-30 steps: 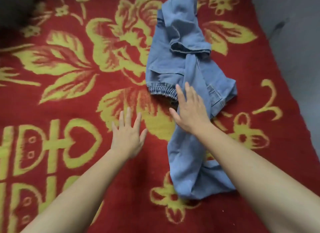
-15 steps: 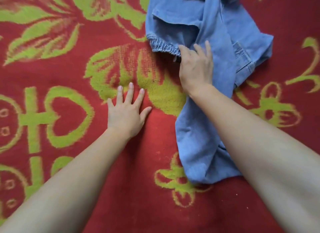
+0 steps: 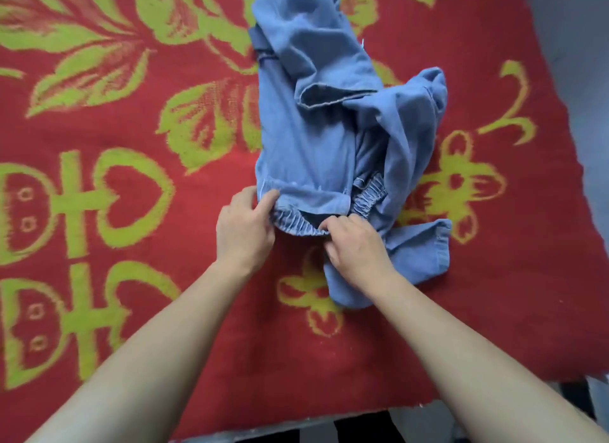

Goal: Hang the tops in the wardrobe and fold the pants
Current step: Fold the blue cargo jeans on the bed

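Note:
A pair of light blue denim pants (image 3: pixel 316 146) lies crumpled on the red blanket, its gathered elastic waistband (image 3: pixel 296 223) turned toward me. My left hand (image 3: pixel 244 226) pinches the waistband's left corner between thumb and fingers. My right hand (image 3: pixel 354 244) grips the waistband just right of its middle with curled fingers. One pant leg (image 3: pixel 425 251) sticks out to the right below my right hand, and another leg end (image 3: pixel 333 94) lies folded over the top of the heap.
The pants lie on a red blanket with yellow-green flower patterns (image 3: pixel 131 195). Its near edge (image 3: pixel 296 424) runs along the bottom of the view, and its right edge meets a grey floor (image 3: pixel 580 63).
The pants have been pulled toward me. My left hand left the blanket and took the waistband's left corner. My right hand went from lying on the denim to gripping the waistband.

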Demonstrator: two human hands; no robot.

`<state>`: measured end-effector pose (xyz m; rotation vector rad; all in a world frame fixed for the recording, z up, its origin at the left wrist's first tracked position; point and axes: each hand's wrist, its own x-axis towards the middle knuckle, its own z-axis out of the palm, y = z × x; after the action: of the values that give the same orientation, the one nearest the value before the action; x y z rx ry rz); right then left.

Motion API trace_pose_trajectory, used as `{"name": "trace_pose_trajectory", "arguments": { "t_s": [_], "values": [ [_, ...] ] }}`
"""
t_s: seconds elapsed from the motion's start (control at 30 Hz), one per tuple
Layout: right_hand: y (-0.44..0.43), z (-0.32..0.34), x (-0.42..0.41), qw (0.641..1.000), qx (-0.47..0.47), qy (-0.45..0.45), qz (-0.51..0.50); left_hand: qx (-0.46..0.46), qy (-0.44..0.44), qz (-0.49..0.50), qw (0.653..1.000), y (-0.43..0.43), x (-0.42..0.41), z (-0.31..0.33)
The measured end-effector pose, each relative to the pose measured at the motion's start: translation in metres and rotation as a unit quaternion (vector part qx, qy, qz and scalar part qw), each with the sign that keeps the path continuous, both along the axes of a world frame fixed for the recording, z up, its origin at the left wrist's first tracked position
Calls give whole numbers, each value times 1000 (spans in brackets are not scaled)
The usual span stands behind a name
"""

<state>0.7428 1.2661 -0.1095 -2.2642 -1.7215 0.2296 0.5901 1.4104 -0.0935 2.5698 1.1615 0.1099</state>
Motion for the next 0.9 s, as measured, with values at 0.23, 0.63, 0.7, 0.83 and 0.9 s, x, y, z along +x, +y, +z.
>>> {"name": "trace_pose_trajectory", "arguments": {
  "t_s": [0.23,0.63,0.7,0.83,0.9],
  "values": [
    [-18,28,-4,986,-111,-81,-90,12,37,4,999,-37,-42,47],
    [11,245,16,993,80,2,-89,151,-74,115,979,7,-49,261],
    [8,255,19,992,64,42,-100,135,-54,150,978,11,-61,283],
    [-10,229,15,975,-131,52,-172,101,12,194,976,4,-93,280],
    [-23,212,3,946,-162,135,-245,52,60,218,973,-9,-104,259]
  ]
}}
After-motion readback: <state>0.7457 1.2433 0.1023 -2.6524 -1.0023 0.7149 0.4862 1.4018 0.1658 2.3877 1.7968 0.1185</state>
